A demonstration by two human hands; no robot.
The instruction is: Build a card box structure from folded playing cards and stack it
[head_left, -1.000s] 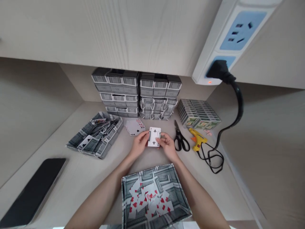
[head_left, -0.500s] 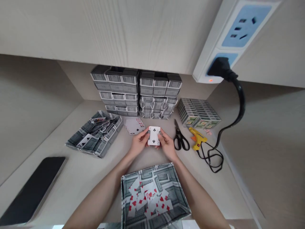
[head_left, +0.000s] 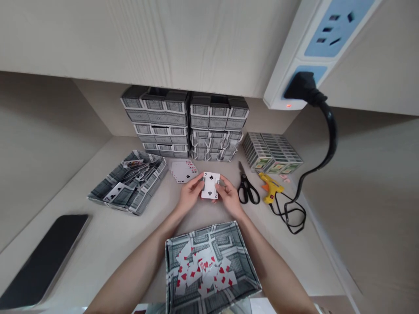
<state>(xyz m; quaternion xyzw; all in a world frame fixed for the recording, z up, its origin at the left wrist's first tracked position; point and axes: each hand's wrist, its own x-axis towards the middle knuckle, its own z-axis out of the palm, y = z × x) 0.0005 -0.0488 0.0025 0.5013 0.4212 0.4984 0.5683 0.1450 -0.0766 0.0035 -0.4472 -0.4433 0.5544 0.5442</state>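
Note:
Between my two hands a playing card [head_left: 210,186], a two of clubs, lies face up; whether more cards lie beneath it I cannot tell. My left hand [head_left: 190,192] grips its left edge, thumb on top. At the opposite edge my right hand [head_left: 229,196] pinches it the same way. Just beyond my left hand lies a fan of playing cards [head_left: 183,172]. Closest to me, between my forearms, stands an open box made of cards [head_left: 225,237], holding cut card pieces [head_left: 204,270] with red hearts and diamonds.
Left is a card-built tray [head_left: 149,187] of loose cards, with a black phone [head_left: 42,261] nearer. Stacked card boxes [head_left: 157,115] stand at the back. Scissors [head_left: 247,189], a yellow glue gun [head_left: 271,187] and packed card decks [head_left: 273,152] sit right. A power strip [head_left: 304,61] hangs above, its cable trailing.
The camera view has shifted slightly. Both hands keep hold of the two of clubs, which is turned a little; the boxes and tools have not moved.

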